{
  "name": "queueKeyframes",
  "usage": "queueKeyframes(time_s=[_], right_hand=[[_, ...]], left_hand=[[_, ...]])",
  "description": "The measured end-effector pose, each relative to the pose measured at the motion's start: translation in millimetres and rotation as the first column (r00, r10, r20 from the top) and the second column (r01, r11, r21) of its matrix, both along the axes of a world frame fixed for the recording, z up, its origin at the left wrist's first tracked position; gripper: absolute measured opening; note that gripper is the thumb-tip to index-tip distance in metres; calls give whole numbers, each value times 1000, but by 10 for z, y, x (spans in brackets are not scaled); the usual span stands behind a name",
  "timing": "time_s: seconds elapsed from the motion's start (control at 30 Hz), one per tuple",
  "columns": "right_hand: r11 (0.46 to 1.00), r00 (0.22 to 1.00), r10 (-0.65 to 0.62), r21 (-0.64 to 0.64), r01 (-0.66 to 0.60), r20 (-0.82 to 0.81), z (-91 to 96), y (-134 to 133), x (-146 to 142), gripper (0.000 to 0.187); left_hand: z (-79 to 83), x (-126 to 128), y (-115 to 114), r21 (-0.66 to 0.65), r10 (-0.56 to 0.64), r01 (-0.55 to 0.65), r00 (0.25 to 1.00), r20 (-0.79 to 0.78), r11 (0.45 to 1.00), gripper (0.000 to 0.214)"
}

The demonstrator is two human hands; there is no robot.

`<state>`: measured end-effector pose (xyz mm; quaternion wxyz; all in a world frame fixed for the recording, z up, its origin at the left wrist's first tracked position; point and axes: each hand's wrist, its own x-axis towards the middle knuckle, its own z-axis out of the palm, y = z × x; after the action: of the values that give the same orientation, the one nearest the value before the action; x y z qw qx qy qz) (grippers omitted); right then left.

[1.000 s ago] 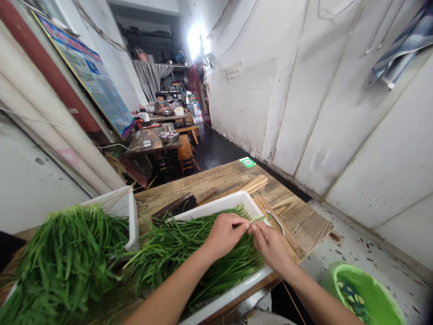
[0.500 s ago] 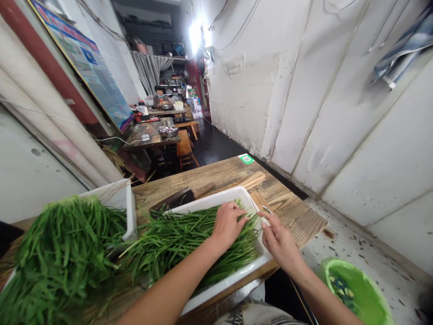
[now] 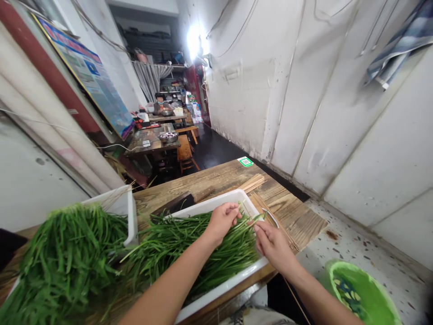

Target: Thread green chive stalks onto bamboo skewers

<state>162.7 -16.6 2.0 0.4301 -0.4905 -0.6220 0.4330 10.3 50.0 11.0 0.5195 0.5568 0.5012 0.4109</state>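
Note:
In the head view, a long white tray (image 3: 216, 289) holds a thick layer of garlic chives (image 3: 189, 239), their pale stem ends toward the right. My left hand (image 3: 221, 222) is over the chives with its fingers curled together at the stem ends, pinching a few chive stalks. Just to its right, my right hand (image 3: 272, 243) is closed on a thin bamboo skewer (image 3: 297, 303), whose long end slants down below the hand. Pale chive stems lie against the right fingertips. The skewer's tip between the hands is hard to make out.
A second white bin (image 3: 130, 216) at left overflows with leafy greens (image 3: 71, 257). Behind the tray lie a cleaver (image 3: 172, 204) and loose bamboo skewers (image 3: 252, 183). A green basket (image 3: 365, 293) stands on the floor at right. A person (image 3: 160, 106) sits at a far table.
My left hand has drawn slightly back and left, its fingers now curled in rather than spread. My right hand has turned and moved slightly inward, with chive stems now at its fingertips.

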Motion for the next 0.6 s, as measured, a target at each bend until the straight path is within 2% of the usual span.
queueKeyframes(time_s=[0.07, 0.27, 0.6], right_hand=[[1000, 1000, 3, 10, -3, -12, -8, -1, -17, 35], [999, 1000, 6, 44, -7, 30, -61, -23, -4, 30], [997, 998, 19, 71, -24, 68, -81, -12, 16, 29]], left_hand=[[-3, 7, -17, -30, -6, 9, 997, 76, 1000, 24], [-9, 43, -40, -47, 52, -45, 987, 154, 998, 28], [2, 42, -48, -30, 114, -111, 978, 177, 993, 28]])
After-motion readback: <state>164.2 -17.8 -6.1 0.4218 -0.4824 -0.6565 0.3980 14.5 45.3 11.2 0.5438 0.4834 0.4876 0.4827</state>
